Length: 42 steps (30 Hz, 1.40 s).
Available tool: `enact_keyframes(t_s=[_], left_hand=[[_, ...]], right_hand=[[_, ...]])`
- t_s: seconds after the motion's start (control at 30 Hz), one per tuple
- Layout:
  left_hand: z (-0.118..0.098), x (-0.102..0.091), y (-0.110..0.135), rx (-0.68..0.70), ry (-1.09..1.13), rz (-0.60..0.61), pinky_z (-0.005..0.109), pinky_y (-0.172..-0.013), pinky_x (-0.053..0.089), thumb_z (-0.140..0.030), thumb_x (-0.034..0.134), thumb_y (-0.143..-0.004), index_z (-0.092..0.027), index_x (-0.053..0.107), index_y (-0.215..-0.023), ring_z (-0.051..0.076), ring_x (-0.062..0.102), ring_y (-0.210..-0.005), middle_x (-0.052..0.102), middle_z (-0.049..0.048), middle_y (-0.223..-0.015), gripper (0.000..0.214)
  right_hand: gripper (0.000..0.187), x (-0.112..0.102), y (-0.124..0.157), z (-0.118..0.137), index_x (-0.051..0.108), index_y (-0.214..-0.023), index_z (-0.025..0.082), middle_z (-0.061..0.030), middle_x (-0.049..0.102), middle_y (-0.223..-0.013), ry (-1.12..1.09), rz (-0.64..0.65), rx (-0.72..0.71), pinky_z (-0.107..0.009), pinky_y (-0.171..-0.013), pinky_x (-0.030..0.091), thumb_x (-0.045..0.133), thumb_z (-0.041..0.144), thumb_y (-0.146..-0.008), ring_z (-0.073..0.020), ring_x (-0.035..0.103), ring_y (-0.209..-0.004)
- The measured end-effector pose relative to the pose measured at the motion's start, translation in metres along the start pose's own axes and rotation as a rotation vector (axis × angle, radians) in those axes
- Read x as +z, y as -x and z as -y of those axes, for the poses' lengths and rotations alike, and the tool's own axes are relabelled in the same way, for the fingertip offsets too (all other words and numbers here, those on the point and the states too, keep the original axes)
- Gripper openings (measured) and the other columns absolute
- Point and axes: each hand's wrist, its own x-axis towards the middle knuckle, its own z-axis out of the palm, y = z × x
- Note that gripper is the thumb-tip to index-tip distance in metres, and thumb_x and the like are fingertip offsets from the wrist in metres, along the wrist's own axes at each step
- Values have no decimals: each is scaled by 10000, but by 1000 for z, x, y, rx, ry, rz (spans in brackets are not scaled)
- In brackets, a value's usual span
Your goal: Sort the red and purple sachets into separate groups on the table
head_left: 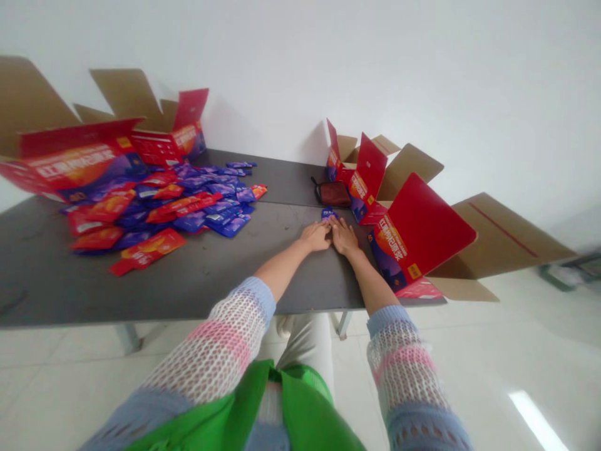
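Observation:
A small blue-purple sachet (329, 213) lies on the grey table, its far end showing beyond my fingertips. My left hand (316, 237) is at its near left side, fingers bent and closed against it. From the right, my right hand (344, 236) reaches it with fingers stretched out and lying nearly flat. The two hands almost meet, covering the near part of the sachet. To the left spreads a pile of blue-purple sachets (230, 216) mixed with red ones, such as the red sachet (153, 249) at its front edge.
Open red cartons stand on both sides: a large carton (84, 166) and another carton (181, 141) at left, and a row including a near carton (399, 244) at right. A dark brown pouch (334, 194) lies behind my hands. The table (188, 288) meets a white wall.

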Motion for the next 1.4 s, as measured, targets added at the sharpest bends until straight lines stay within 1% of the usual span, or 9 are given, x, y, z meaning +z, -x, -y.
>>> enact_keyframes(t_s=[0.13,0.27,0.6,0.77,0.87,1.03,1.17,1.3,1.4], left_hand=[[0,0,3,72,31,18,381,-1239,254,-333,544,-901,-140,558,-1419,242,494,-1379,497,120,-1517,553],[-8,2,8,-39,-47,-73,431,-1219,276,-226,501,-906,-62,588,-1369,258,594,-1257,648,183,-1327,499],[-3,-11,21,-44,-94,-85,379,-1087,439,-78,449,-887,-106,727,-1199,248,647,-1150,706,171,-1201,419],[29,-26,52,20,-142,-89,351,-1068,456,-48,456,-848,-159,708,-1246,213,606,-1211,667,111,-1314,484],[54,-42,84,-20,-217,-158,397,-1057,446,-67,427,-867,-113,670,-1289,242,598,-1205,675,130,-1292,489],[104,-79,145,-202,-402,-219,479,-1026,402,-162,389,-895,-73,729,-1126,322,564,-1197,686,217,-1169,420],[145,-104,185,-343,-461,-183,471,-1012,398,-223,407,-870,-90,730,-1131,321,551,-1203,692,193,-1170,436],[164,-115,210,-253,-405,-86,423,-1132,325,-324,447,-868,-119,592,-1382,271,454,-1359,578,126,-1437,572],[167,-116,216,-209,-421,23,440,-1210,185,-366,405,-910,-69,455,-1486,252,323,-1476,421,157,-1565,650]], right_hand=[[662,1,-4,7,344,-1573,215,-26,300,-1641,2,-36,44,-583,-1231,174,81,498,-1036,-290,154,-1549],[679,2,-7,10,321,-1582,209,-40,286,-1644,-16,-22,40,-582,-1231,173,94,532,-1030,-284,159,-1550],[724,4,-5,12,223,-1610,193,-66,260,-1652,12,-23,40,-605,-1229,138,197,593,-1006,-286,124,-1557],[812,6,-2,27,192,-1575,-25,-228,225,-1639,-96,-219,117,-449,-1225,250,173,558,-1010,-284,125,-1556],[897,15,4,53,213,-1533,-109,-302,251,-1604,-168,-258,117,-453,-1214,276,226,607,-993,-330,169,-1542],[718,27,21,102,405,-1484,-26,-241,455,-1519,-110,-152,-228,-460,-1232,248,237,503,-1030,-289,189,-1543],[534,28,27,129,532,-1431,129,-140,499,-1515,2,5,-567,-430,-1227,263,379,436,-1022,-244,327,-1493],[514,33,26,146,538,-1428,119,-152,478,-1529,37,4,-506,-446,-1196,314,423,396,-1011,-274,419,-1433],[520,35,25,152,535,-1432,109,-153,483,-1526,30,-16,-464,-444,-1196,310,439,389,-1004,-280,419,-1429]])
